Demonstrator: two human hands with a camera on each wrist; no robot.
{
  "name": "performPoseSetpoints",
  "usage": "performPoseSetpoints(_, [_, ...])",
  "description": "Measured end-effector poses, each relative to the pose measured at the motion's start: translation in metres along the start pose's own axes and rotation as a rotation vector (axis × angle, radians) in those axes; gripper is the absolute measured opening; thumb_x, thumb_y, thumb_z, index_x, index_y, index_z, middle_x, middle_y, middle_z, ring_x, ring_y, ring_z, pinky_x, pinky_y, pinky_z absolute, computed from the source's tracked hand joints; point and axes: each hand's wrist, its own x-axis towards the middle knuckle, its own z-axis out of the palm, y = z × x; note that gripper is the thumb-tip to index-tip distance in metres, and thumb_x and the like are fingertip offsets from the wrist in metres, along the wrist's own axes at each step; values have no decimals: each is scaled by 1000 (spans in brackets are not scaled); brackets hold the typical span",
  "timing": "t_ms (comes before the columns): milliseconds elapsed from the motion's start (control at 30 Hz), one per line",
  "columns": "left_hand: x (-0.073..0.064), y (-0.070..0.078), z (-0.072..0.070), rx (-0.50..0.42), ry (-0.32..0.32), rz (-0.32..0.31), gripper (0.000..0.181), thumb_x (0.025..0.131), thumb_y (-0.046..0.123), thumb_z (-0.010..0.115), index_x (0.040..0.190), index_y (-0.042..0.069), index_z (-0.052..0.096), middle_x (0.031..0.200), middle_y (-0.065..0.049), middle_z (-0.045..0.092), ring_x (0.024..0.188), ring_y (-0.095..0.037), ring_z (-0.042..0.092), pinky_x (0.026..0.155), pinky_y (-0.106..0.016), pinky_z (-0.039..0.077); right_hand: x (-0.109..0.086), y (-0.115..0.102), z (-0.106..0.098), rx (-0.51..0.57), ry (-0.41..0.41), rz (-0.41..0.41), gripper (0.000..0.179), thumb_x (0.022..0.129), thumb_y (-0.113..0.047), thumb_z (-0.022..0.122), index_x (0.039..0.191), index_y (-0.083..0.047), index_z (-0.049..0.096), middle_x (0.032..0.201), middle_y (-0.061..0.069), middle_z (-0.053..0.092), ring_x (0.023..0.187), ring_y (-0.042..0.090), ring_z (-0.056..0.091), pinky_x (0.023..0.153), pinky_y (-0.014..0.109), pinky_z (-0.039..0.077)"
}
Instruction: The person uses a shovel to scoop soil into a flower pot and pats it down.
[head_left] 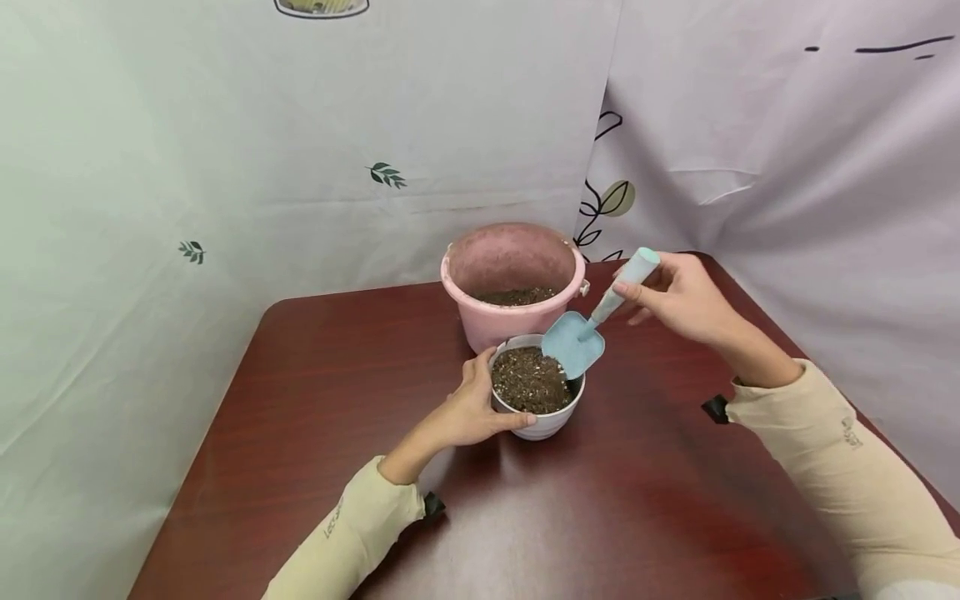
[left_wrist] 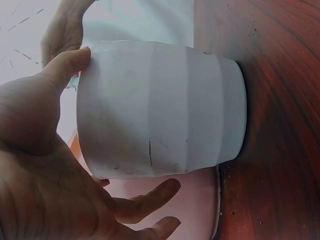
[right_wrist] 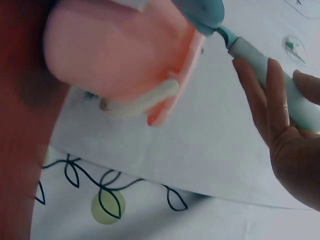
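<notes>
A white ridged flower pot [head_left: 546,425], full of dark, speckled soil [head_left: 528,382], stands on the table. My left hand [head_left: 472,404] holds the pot from its left side, thumb at the near rim and fingers toward the far side. In the left wrist view the thumb [left_wrist: 70,61] rests against the rim of the pot [left_wrist: 165,110]. My right hand [head_left: 686,300] grips a small blue trowel [head_left: 633,275] by its pale handle. The trowel's blade tilts down over the right part of the pot, its lower edge at the soil.
Right behind the pot stands a pink bucket [head_left: 517,317] with soil low inside and a white handle [right_wrist: 142,100] hanging at its side. The dark red table [head_left: 337,367] ends at printed white cloth [head_left: 300,150] behind and to the right.
</notes>
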Motion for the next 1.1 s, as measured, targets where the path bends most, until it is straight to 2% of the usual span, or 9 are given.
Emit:
performPoseSetpoints(100, [1, -2, -8, -29, -45, -5, 112, 78, 38, 84, 152, -3, 11, 147, -32, 22, 136, -44, 30, 109, -59, 31, 2, -4, -5, 17, -1, -49, 7, 92, 2, 67, 98, 4, 69, 85, 1, 74, 67, 16, 72, 52, 37, 58])
performPoseSetpoints(233, [4, -5, -39, -91, -40, -71, 115, 84, 41, 79, 154, -1, -2, 153, -36, 12, 140, -47, 27, 112, -56, 29, 8, -11, -9, 164, 22, -42, 15, 91, 6, 66, 96, -6, 73, 85, 2, 75, 67, 17, 72, 48, 34, 56])
performPoseSetpoints(400, [26, -9, -66, -190, 159, -84, 106, 92, 39, 71, 155, 5, -7, 154, -34, 13, 132, -50, 40, 105, -55, 41, 30, -19, -17, 494, 56, 5, 4, 93, 2, 65, 94, 3, 69, 81, 14, 74, 65, 26, 73, 49, 33, 56])
performPoseSetpoints(500, [44, -14, -66, -249, 279, -32, 100, 94, 31, 70, 155, 4, -5, 153, -33, 14, 131, -50, 40, 106, -55, 39, 54, -18, -18, 627, 50, 49, 9, 94, -1, 65, 93, 7, 62, 80, 20, 73, 66, 31, 73, 54, 34, 58])
performPoseSetpoints(567, [52, -18, -62, -290, 331, 2, 99, 94, 28, 70, 155, 2, -4, 154, -32, 13, 134, -47, 36, 109, -54, 36, 71, -14, -14, 638, 71, 103, 10, 94, -2, 65, 94, 7, 60, 80, 19, 73, 67, 31, 73, 58, 34, 59])
performPoseSetpoints(667, [59, -22, -55, -351, 361, 43, 100, 93, 22, 71, 154, 0, -5, 152, -30, 18, 134, -42, 37, 110, -52, 35, 97, -2, -1, 558, 104, 194, 11, 95, -3, 63, 97, 7, 58, 81, 15, 72, 68, 28, 73, 65, 35, 60])
performPoseSetpoints(800, [61, -24, -50, -394, 380, 70, 102, 91, 17, 73, 154, 1, -5, 149, -31, 24, 127, -40, 45, 105, -52, 40, 124, 18, 24, 341, 109, 252, 14, 95, -4, 64, 101, 8, 58, 89, 16, 68, 70, 21, 73, 71, 34, 60])
performPoseSetpoints(933, [65, -25, -46, -433, 386, 95, 101, 90, 12, 73, 154, 2, -4, 150, -32, 23, 122, -44, 48, 101, -54, 44, 141, 36, 46, 95, 78, 214, 17, 93, -4, 67, 101, 10, 62, 97, 29, 67, 74, 23, 73, 72, 35, 60])
performPoseSetpoints(1100, [68, -29, -45, -442, 389, 131, 98, 90, 8, 73, 155, 2, 0, 151, -32, 23, 121, -47, 50, 98, -55, 46, 153, 52, 66, -301, -27, 101, 16, 91, -9, 71, 93, 5, 64, 89, 24, 70, 74, 25, 70, 66, 30, 57])
